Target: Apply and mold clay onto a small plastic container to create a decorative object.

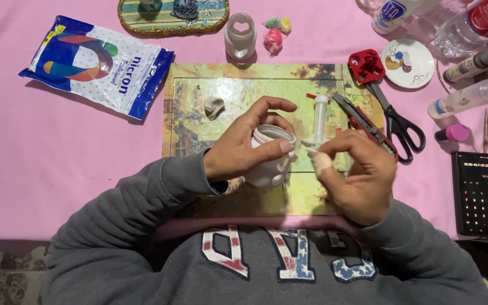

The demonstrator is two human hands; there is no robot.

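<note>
A small white jar (269, 161) is held in the left hand (244, 149) above the painted board (238, 90) on the pink surface (57, 152). The right hand (360, 175), its grip narrowed at the fingertips, is seen just beside the jar; whether anything is pinched cannot be told.

The left hand (243, 148) curls around the white jar (271, 158), thumb across its front and forefinger arched over its rim. The right hand (357, 178) sits just right of the jar, forefinger touching its side.
</note>
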